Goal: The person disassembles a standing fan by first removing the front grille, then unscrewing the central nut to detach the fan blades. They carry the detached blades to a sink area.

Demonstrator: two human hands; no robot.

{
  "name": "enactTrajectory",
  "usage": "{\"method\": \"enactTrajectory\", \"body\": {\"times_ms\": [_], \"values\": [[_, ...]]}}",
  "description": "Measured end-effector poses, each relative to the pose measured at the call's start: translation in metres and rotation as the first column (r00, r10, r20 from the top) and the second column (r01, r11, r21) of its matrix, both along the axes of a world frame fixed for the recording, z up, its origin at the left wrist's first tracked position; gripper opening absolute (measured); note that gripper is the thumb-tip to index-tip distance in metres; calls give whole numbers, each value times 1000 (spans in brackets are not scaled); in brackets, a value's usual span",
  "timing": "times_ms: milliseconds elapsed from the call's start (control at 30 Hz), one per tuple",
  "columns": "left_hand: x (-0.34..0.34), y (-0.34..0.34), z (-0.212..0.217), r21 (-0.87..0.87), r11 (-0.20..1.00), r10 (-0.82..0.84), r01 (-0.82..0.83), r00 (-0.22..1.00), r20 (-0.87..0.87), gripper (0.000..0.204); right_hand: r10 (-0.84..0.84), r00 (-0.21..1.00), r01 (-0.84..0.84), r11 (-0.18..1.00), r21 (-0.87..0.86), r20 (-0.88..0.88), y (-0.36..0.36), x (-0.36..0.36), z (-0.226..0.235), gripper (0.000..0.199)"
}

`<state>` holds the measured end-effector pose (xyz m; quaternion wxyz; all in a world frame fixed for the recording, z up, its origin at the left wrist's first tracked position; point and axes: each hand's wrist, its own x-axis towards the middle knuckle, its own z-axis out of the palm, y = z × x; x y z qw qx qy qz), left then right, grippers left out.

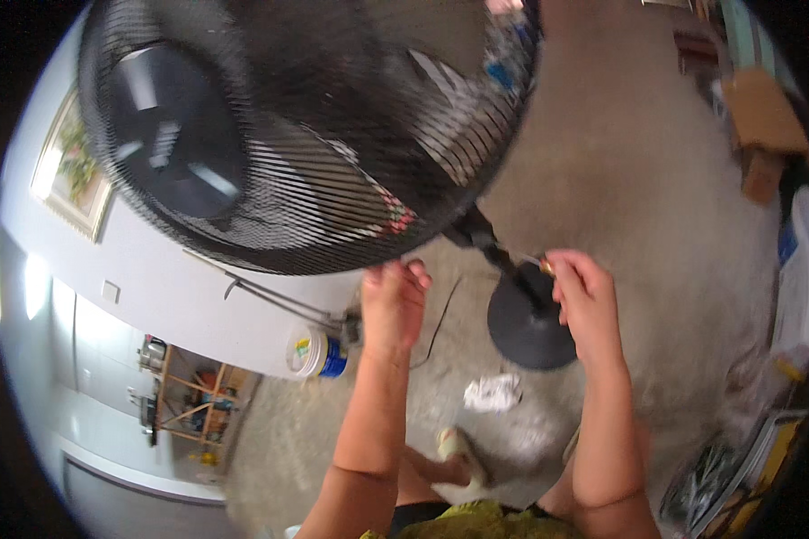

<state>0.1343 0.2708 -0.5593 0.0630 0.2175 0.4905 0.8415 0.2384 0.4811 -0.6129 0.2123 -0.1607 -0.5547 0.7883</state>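
Floor: bare grey concrete [620, 135], likely chosen because its flat surface gives the fan firm footing and leaves room for feet on either side.
Fan head: a large round black fan head with a wire grille [404, 171], filling the upper left at the top of its stand in front of the person; raised like this, its rim comes within easy reach of standing arms.
Fan stand: a slim black pole [496, 255] rising from a round, flat black base [535, 346] on the floor; the broad disc presumably keeps the top-heavy head from tipping.
Bucket: a white plastic bucket with a blue band [315, 355], beside the wall and well apart from the stand, probably kept out of the way.
Left hand: bare, raised to the grille's lower edge [393, 305], fingers curled, perhaps to steady it; I cannot tell whether they grip the rim or only touch it.
Right hand: bare, beside the pole above the base [589, 301], thumb and fingers pinched together, which suits fine control.
Cloth: a crumpled white cloth [493, 393], on the floor just beside the base, perhaps left there to be handy.
Tool: a small, slim, orange-yellow object [546, 266], apparently a tool, gripped in the right fingertips; blur hides its exact kind.
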Motion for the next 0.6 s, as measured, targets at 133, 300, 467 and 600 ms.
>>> {"method": "enactTrajectory", "body": {"times_ms": [133,300,467,600], "values": [[8,1,9,25,999,22,-24,996,85,20,-29,999,29,999,-13,44,5,13,2,22],[12,4,14,52,998,17,-26,984,175,15,-52,995,46,996,72,84,21,31,-19,22],[11,0,17,17,1000,1,-5,970,242,12,-26,974,-11,987,161,224,28,43,-40,21],[11,-3,19,-38,999,38,-28,962,272,13,-15,958,-49,975,215,286,32,43,-53,21]]}}
